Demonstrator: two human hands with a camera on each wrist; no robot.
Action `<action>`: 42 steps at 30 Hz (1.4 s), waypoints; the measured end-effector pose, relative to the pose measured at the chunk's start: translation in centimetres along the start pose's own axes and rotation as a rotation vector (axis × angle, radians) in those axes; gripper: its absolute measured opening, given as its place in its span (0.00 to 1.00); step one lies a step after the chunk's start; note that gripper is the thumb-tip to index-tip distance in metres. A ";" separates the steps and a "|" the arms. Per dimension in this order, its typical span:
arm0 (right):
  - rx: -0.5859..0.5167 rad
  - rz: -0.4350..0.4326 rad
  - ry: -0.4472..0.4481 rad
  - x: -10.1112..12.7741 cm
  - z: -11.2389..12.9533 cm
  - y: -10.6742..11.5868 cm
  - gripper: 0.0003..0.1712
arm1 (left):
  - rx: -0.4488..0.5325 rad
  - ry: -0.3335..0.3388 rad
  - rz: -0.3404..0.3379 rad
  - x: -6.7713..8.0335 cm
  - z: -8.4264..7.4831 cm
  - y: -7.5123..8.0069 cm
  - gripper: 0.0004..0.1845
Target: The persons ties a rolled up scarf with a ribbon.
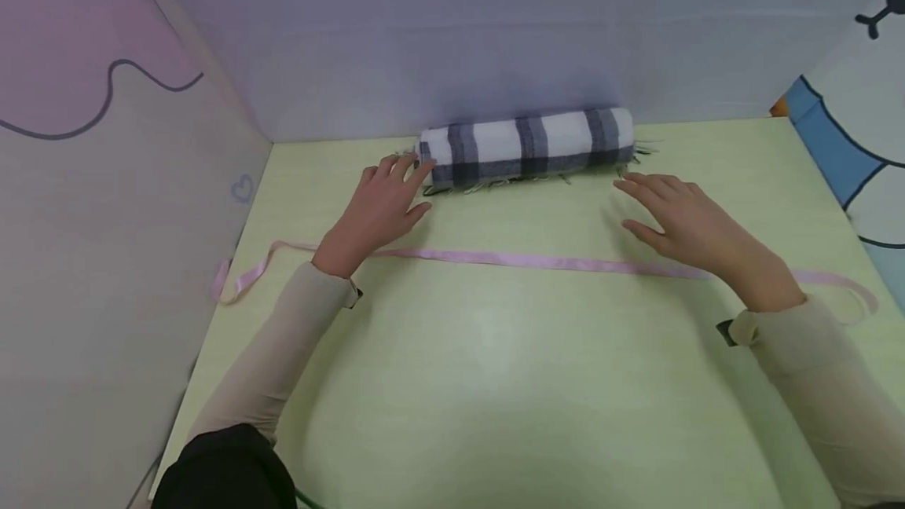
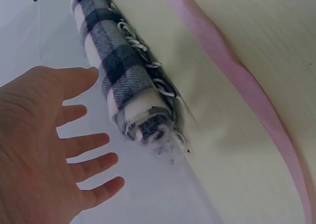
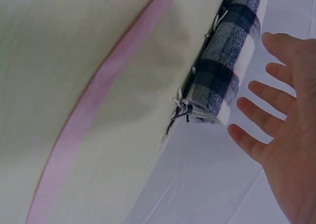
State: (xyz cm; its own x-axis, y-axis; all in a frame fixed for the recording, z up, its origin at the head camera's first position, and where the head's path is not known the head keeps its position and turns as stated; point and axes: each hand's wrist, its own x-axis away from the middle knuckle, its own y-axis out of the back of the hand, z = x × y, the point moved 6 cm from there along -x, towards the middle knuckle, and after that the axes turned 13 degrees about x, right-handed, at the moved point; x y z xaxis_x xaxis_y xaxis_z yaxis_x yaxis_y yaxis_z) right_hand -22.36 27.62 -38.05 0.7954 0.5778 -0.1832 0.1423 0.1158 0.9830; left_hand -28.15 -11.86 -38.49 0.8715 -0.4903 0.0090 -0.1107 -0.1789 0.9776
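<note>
A rolled plaid scarf (image 1: 530,148), white with dark blue-grey checks and fringed edges, lies along the back of the table. My left hand (image 1: 382,206) is at its left end with fingers spread; in the left wrist view a gap shows between that hand (image 2: 54,140) and the roll (image 2: 123,71). Near the right end is my right hand (image 1: 679,218), fingers extended and nothing in them. The right wrist view shows this hand (image 3: 281,100) beside the roll (image 3: 224,61). A pink ribbon (image 1: 509,259) stretches across the table in front of the scarf, passing beneath both arms.
The pale yellow table (image 1: 495,383) meets a lilac backdrop (image 1: 424,38) just behind the scarf. A light panel (image 1: 106,258) with a drawn heart borders the left side. The ribbon's left end curls over at the table's left edge. A dark rounded object (image 1: 226,470) sits at the bottom left.
</note>
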 end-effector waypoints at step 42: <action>0.037 0.440 -0.141 -13.6 -5.3 -3.9 0.65 | 0.003 -0.070 0.252 -13.6 -2.3 -3.8 0.66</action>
State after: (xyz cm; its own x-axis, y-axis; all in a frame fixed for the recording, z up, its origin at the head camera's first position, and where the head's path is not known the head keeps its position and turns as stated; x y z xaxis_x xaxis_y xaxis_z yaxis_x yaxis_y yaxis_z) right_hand -36.89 23.58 -39.45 0.8568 0.4496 0.2523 -0.2081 -0.1461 0.9671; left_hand -38.48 -2.53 -41.80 0.7812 -0.5774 0.2373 -0.3214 -0.0461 0.9458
